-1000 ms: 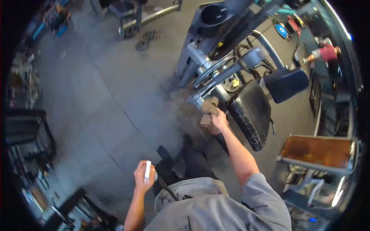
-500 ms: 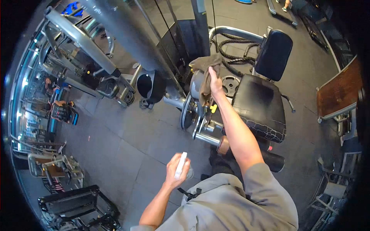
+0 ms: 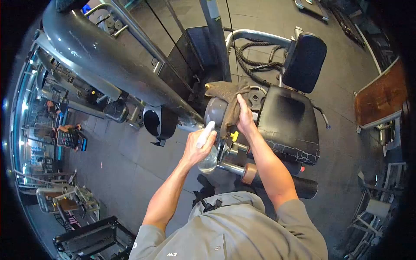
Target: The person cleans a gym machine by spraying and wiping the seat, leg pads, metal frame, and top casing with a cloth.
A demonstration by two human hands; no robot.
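My left hand (image 3: pixel 197 147) is wrapped round the white head of a spray bottle (image 3: pixel 208 161), whose clear body hangs below the fingers. The nozzle points up toward the rounded grey housing (image 3: pixel 215 112) of a leg machine. My right hand (image 3: pixel 245 113) grips a brown cloth (image 3: pixel 229 97), which drapes over the top and right side of that housing. Just below the cloth is a yellow knob (image 3: pixel 234 136). Right of my right hand lies the machine's black padded seat (image 3: pixel 288 119), with cracked covering along its front edge.
A black backrest (image 3: pixel 305 63) stands behind the seat, with a coiled battle rope (image 3: pixel 255 58) beside it. A thick grey frame post (image 3: pixel 117 65) slants across the upper left. Below it hangs a black cup holder (image 3: pixel 159 123). A roller pad (image 3: pixel 305 187) sits low at right.
My left hand has risen with the spray bottle, from near my waist up to the housing. The cloth and my right hand stay at the housing. The view has shifted slightly.
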